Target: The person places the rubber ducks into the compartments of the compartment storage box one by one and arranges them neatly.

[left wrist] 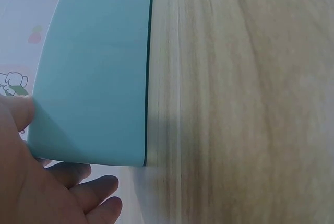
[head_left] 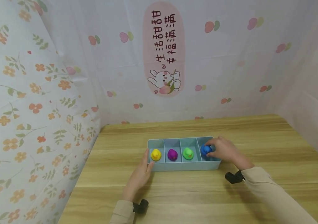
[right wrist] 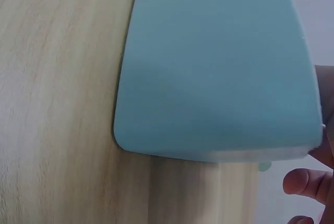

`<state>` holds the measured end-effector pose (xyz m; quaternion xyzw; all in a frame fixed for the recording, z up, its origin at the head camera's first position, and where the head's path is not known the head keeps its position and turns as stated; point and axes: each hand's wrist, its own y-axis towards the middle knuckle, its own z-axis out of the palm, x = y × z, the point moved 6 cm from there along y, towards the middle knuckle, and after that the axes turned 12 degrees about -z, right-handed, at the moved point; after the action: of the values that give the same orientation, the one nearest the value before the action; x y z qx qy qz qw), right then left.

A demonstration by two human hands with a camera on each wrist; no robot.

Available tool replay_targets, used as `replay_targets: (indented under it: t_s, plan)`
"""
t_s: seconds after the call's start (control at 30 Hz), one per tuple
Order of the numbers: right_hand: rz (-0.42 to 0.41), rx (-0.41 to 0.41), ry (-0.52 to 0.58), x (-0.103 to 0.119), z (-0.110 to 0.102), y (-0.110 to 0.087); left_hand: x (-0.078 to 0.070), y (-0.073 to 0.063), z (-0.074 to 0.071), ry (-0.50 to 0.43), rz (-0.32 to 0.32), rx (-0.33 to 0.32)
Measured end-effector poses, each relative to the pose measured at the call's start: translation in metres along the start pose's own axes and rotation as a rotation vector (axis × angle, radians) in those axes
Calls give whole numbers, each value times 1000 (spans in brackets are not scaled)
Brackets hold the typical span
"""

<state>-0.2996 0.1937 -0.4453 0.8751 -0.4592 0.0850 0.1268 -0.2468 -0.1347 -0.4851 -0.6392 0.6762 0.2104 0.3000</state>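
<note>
A long light-blue box [head_left: 185, 166] with dividers stands on the table. From left to right, its compartments hold a yellow rubber duck [head_left: 156, 154], a purple duck [head_left: 172, 155], a green duck [head_left: 188, 153] and a blue duck [head_left: 206, 150]. My left hand [head_left: 140, 175] holds the box's left end; in the left wrist view its thumb [left wrist: 22, 110] lies at the rim, with the other fingers round the end wall. Over the rightmost compartment, my right hand [head_left: 225, 151] pinches the blue duck between thumb and fingers. The right wrist view hides that duck behind the box wall.
The wooden table [head_left: 181, 196] extends around the box on every side. Behind it hangs a white printed curtain [head_left: 215, 71], and a floral curtain [head_left: 35, 124] hangs along the left. Black wrist cameras are strapped by both sleeves.
</note>
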Motion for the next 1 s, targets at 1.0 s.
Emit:
replay_targets:
  t_s: [1.0]
  plan:
    - [5, 111, -120, 8, 7, 3, 0, -2, 1, -7, -18, 26]
